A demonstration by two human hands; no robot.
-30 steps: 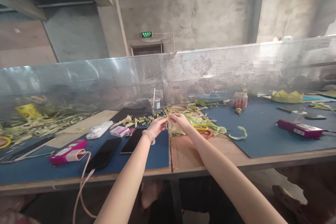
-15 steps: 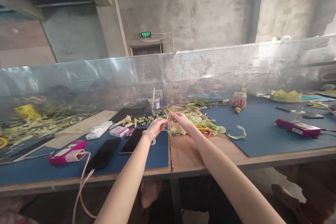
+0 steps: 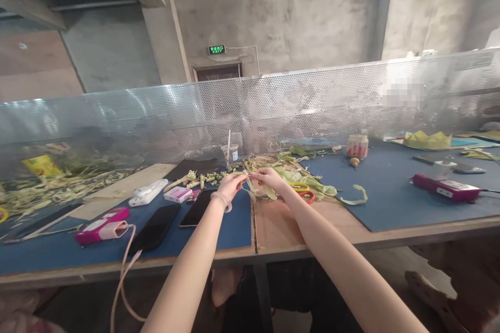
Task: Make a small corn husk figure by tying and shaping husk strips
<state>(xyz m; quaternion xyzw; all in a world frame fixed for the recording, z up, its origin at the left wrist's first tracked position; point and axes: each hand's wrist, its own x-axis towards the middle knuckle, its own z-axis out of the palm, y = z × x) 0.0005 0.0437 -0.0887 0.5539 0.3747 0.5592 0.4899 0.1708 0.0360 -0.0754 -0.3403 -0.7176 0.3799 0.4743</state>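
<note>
My left hand, with a pale bracelet at the wrist, is closed with its fingertips pinching a pale green leaf strip. Close beside it, my right hand pinches the same strip, and part of it hangs down between the two hands. The exact fold at the fingertips is too small to make out. A pile of pale green leaves spreads behind and to the right of my hands. Scissors with yellow and red handles lie partly behind my right forearm. Several knotted green pieces lie beyond my left hand.
Left of my arms lie a black phone, a dark tablet, a magenta device with a cable and a small box. A plastic cup and a jar stand near the perforated metal screen.
My fingertips have drawn closer together on the strip, and my right hand's fingers have lowered slightly. The strip hangs a little differently. The things on the table look unmoved.
</note>
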